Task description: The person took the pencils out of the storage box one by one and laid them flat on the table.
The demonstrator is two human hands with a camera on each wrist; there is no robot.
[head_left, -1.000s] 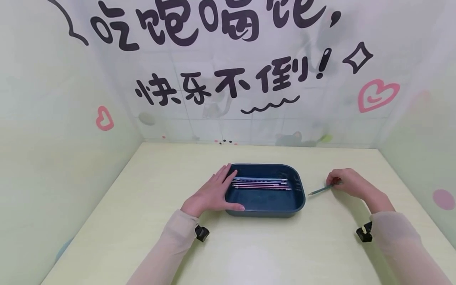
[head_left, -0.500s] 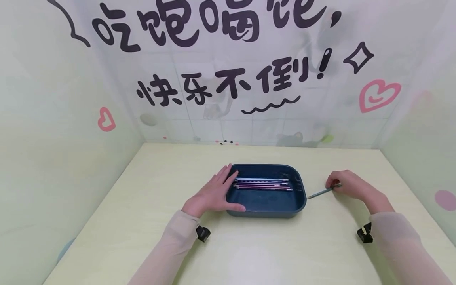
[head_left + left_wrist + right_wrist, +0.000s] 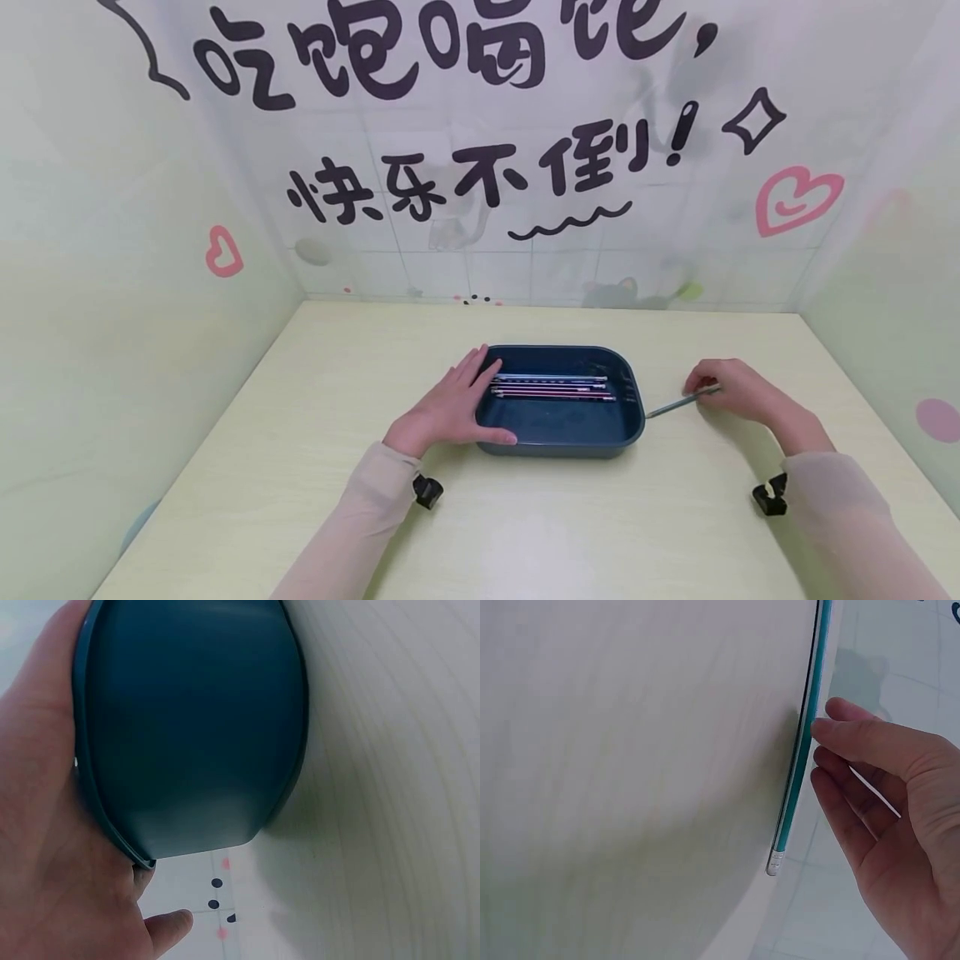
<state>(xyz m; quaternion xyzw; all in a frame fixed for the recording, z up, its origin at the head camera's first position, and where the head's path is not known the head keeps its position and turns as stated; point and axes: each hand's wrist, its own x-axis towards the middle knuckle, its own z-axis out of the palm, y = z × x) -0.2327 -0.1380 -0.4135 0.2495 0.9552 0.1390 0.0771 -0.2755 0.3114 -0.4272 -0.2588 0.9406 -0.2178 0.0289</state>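
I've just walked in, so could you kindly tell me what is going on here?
A person's left hand rests on the left end of a dark blue tray, where several pencils lie side by side. The right hand pinches a blue-green pencil outside the tray's right end, its tip close to the tray, perhaps touching.

The left hand [image 3: 446, 410] partly hides the left side of the blue box [image 3: 562, 451]. The right wrist view's top edge cuts off the green pencil [image 3: 795, 787].

Two hands [image 3: 446, 410], one blue tray [image 3: 558, 451], at least four pencils [image 3: 555, 397] inside and one teal pencil [image 3: 799, 772] outside, on one table [image 3: 315, 433].
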